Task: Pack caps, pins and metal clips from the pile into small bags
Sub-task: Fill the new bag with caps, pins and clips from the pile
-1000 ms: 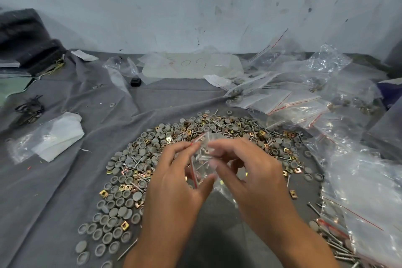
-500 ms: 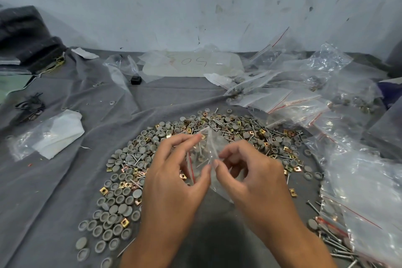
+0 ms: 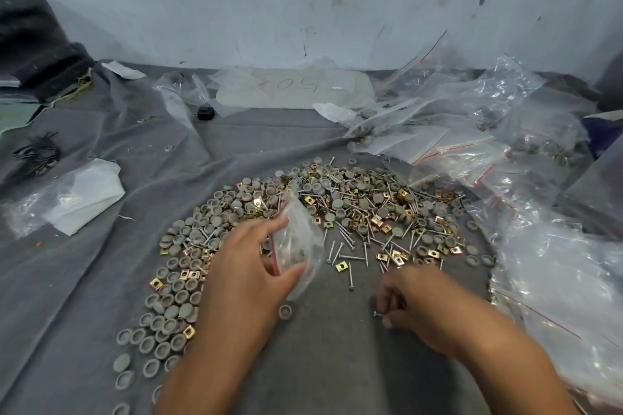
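Note:
A wide pile (image 3: 340, 209) of grey round caps, thin metal pins and gold square clips lies on the grey cloth. My left hand (image 3: 249, 266) holds a small clear bag (image 3: 296, 242) with a red strip between thumb and fingers, just left of the pile's middle; some parts show inside it. My right hand (image 3: 414, 303) is lower right of the bag, down on the cloth, its curled fingers pinching a pin (image 3: 378, 314) whose head sticks out to the left. Loose pins (image 3: 350, 266) and a gold clip (image 3: 341, 266) lie between the two hands.
Heaps of clear zip bags (image 3: 553, 266) crowd the right side and back right. A white folded bag (image 3: 84, 195) lies at left, black wires (image 3: 37, 153) further left, a small black object (image 3: 205, 112) at the back. The wall stands behind.
My right hand has left the bag and dropped down right onto the cloth, where it now pinches a pin. My left hand keeps the bag alone, a little lower.

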Demonstrator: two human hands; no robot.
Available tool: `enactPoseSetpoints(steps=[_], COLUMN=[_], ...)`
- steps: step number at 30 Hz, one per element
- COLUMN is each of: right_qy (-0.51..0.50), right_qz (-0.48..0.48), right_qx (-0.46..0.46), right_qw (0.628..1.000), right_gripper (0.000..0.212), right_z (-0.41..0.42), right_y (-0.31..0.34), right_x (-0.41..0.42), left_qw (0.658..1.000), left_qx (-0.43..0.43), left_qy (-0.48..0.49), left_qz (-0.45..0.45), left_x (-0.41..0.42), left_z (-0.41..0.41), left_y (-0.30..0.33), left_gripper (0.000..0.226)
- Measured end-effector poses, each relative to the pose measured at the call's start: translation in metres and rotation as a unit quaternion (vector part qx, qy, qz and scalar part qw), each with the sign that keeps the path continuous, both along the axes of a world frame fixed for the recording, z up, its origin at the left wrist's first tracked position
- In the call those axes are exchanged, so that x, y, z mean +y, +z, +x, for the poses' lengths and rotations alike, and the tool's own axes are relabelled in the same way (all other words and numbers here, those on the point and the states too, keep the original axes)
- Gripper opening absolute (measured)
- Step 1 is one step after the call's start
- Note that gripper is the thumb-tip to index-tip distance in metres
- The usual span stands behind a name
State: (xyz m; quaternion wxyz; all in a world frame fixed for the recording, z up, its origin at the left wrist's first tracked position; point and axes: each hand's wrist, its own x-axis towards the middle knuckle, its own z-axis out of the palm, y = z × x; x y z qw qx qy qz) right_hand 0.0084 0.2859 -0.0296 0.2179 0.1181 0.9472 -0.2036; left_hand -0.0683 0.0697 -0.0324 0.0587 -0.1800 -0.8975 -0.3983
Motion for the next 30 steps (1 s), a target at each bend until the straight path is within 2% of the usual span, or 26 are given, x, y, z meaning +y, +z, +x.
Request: enactPoseSetpoints(steps=[4,8,12,15,17,19,21,23,25,30], right_qy=[-0.025,-0.096,-0.033,-0.039,-0.074,-0.117,-0.116,-0.078,-0.021,0.039], right_qz=[0.015,0.024,0.103,0.127,0.078,-0.04,-0.168,-0.266,-0.278,-0.151], right_qx=[0.103,0.231,0.22,0.192,0.2,0.245,0.328,0.389,0.414,0.432], right_qw=[0.994,0.968,0.97,0.972,0.974,0.962,0.923,0.879,0.867,0.888], right_gripper=[0.016,0.005,0.02,0.021,0.013,0.006,0.013,0.01,0.007,0.007], right_z=[-0.001,-0.006,-0.012,-0.009,-0.007,-0.008,-0.008,-0.007,-0.005,-0.008], right_y=[-0.003,-0.002,-0.014,-0.018,-0.016,-0.009,0.004,0.018,0.025,0.016], right_x=[-0.007,-0.036,-0.059,-0.059,-0.051,-0.037,-0.029,-0.03,-0.038,-0.05], left_qw=[0.999,1.0,1.0,0.999,0.999,0.999,0.999,0.999,0.998,0.997], left_qx=[0.0,-0.012,-0.024,-0.028,-0.024,-0.018,-0.004,0.014,0.034,0.054], left_qy=[0.019,0.004,-0.014,-0.022,-0.027,-0.031,-0.035,-0.035,-0.038,-0.045], left_qz=[0.026,0.016,0.002,-0.001,0.005,0.01,0.006,-0.011,-0.024,-0.036], left_x=[-0.003,0.003,0.01,0.011,0.012,0.012,0.013,0.014,0.015,0.017], left_z=[-0.003,0.001,0.004,0.004,0.005,0.006,0.006,0.007,0.009,0.012], left_y=[-0.001,-0.001,0.0,-0.001,-0.001,-0.001,-0.001,-0.001,0.001,0.002], left_gripper=[0.069,0.071,0.075,0.079,0.08,0.08,0.081,0.082,0.08,0.075])
